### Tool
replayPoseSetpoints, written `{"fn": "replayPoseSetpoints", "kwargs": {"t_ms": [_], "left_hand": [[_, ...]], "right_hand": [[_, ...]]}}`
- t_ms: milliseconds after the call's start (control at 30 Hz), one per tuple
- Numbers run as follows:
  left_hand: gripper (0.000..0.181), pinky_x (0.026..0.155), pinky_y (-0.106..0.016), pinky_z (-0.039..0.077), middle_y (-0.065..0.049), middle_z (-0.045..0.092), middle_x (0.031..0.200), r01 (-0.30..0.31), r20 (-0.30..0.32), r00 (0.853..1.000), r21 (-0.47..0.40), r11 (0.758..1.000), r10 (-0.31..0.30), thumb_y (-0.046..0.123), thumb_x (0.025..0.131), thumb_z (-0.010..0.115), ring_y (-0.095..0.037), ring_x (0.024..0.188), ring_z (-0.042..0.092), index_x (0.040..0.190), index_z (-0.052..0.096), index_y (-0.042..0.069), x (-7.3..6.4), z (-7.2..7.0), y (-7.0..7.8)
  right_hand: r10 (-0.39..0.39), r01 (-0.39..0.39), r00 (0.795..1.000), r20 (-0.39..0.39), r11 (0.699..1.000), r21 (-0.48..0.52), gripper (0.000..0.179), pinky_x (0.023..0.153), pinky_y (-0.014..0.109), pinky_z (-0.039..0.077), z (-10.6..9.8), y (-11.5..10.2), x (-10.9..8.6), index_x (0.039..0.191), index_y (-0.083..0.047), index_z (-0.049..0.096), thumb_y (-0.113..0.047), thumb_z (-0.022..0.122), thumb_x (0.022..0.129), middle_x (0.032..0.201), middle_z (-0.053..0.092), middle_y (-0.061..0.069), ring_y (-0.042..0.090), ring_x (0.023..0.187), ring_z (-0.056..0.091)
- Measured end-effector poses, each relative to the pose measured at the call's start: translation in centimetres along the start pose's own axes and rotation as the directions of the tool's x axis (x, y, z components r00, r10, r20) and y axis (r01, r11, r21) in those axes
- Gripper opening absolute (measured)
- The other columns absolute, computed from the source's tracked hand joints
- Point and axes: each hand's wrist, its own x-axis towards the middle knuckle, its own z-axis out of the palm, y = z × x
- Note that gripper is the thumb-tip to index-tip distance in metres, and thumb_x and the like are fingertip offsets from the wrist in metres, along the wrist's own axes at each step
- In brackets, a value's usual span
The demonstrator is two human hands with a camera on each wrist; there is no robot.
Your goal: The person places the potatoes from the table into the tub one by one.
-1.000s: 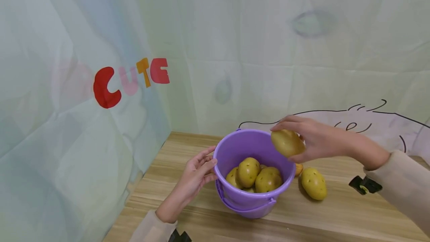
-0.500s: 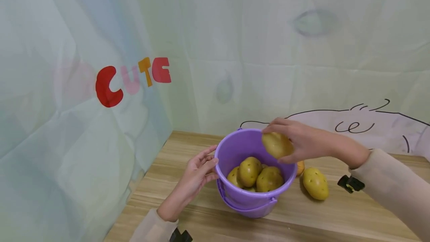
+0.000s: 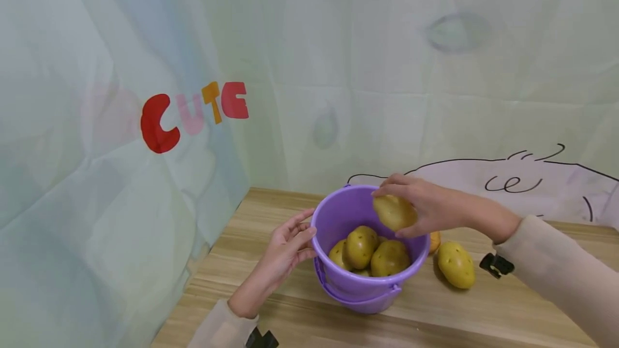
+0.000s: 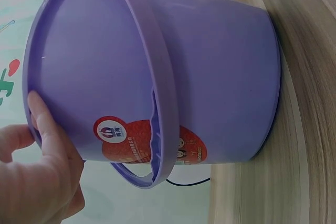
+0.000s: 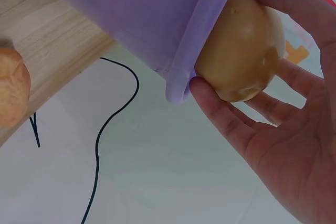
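Note:
In the head view my right hand (image 3: 425,205) grips a potato (image 3: 394,212) with curled fingers and thumb, over the far right part of the purple bucket's (image 3: 367,302) mouth. The right wrist view shows this potato (image 5: 239,51) beside the rim, with fingertips around it. My left hand (image 3: 285,246) holds the bucket's rim at its left side. Up close in the left wrist view, fingers of the left hand (image 4: 47,166) lie at the rim and outer wall. Several potatoes (image 3: 389,258) lie inside the bucket; the lower ones are partly hidden.
Right of the bucket, another potato (image 3: 456,265) lies on the wooden table (image 3: 280,321). An orange-brown round thing (image 3: 434,241) sits partly hidden behind the bucket. The bucket's handle (image 4: 165,77) hangs against its outer side. A printed cloth (image 3: 309,69) closes off the back and left.
My right hand has moved left with the potato, from beside the right rim to over the bucket's opening. The left hand keeps its place at the rim. The view has shifted slightly.

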Motion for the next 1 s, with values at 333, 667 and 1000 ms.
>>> {"fn": "replayPoseSetpoints", "kwargs": {"t_ms": [333,667,1000], "left_hand": [[0.054,0.082,-0.026,0.061,-0.017,0.051,0.118,-0.002,0.009,1.000,-0.002,1.000,0.002,0.007,0.102,0.053,-0.018,0.092,0.062,0.151,0.033,-0.003,-0.1,0.0,0.0],[0.054,0.082,-0.026,0.061,-0.017,0.051,0.119,0.004,0.004,1.000,-0.006,1.000,-0.004,0.007,0.102,0.054,-0.016,0.091,0.061,0.151,0.033,-0.002,0.0,0.0,-0.1],[0.054,0.080,-0.025,0.061,-0.015,0.052,0.117,0.009,-0.007,1.000,-0.004,1.000,-0.009,0.006,0.102,0.053,-0.016,0.090,0.061,0.151,0.034,-0.002,0.0,0.1,0.0]], "right_hand": [[-0.001,0.001,1.000,-0.018,1.000,-0.013,0.063,0.080,0.039,0.060,0.5,0.3,-0.3,0.132,-0.005,0.058,-0.021,0.084,0.077,0.134,0.051,0.021,0.030,0.107,0.059],[0.014,-0.012,0.999,-0.041,0.999,0.046,0.052,0.069,0.029,0.062,0.2,0.4,-1.0,0.127,-0.006,0.061,-0.015,0.082,0.080,0.131,0.051,0.019,0.035,0.105,0.061],[0.056,-0.052,0.990,-0.131,0.998,0.033,0.052,0.068,0.024,0.060,-0.3,0.7,-2.6,0.126,-0.008,0.061,-0.013,0.082,0.079,0.126,0.056,0.007,0.026,0.103,0.061]]}}
